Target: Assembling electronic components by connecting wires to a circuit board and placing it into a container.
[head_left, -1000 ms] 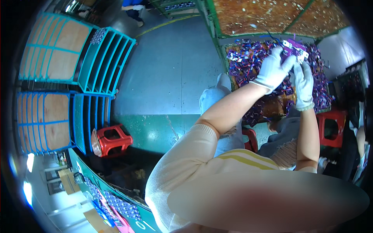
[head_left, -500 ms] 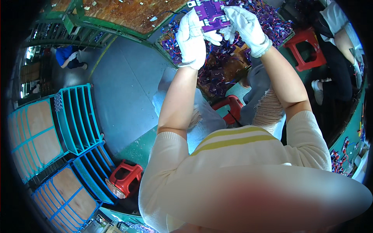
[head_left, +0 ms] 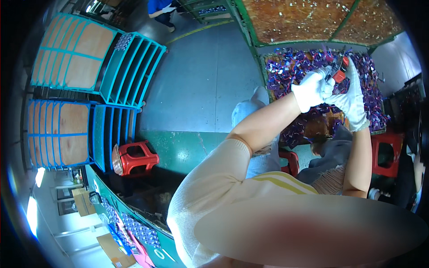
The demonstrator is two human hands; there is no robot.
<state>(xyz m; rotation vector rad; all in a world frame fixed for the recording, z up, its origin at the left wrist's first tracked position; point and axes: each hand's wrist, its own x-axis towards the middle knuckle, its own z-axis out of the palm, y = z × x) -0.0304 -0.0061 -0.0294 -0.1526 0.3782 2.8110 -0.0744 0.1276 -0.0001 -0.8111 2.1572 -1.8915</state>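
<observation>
My left hand (head_left: 311, 89), in a white glove, is closed with its fingers curled at the lower left of a small dark piece with red blocks (head_left: 340, 75). My right hand (head_left: 351, 99), gloved in white too, has long fingers stretched along the right side of that piece and its thumb reaching toward the left hand. The piece sits tilted between both hands; its exact kind is blurred and partly covered by the gloves. Beneath them many purple circuit boards (head_left: 286, 71) with red and blue wires lie heaped on a work table.
A green-framed wooden board (head_left: 295, 22) stands beyond the heap. Red plastic stools are at the right (head_left: 387, 154) and left (head_left: 139, 159). Teal (head_left: 129, 67) and blue (head_left: 114, 134) racks stand left. A person in blue (head_left: 161, 9) is far off; another person sits at the right edge.
The view has swung left, so the table and hands appear farther right. The purple board held flat between both hands no longer shows that way; a dark-and-red piece is between them.
</observation>
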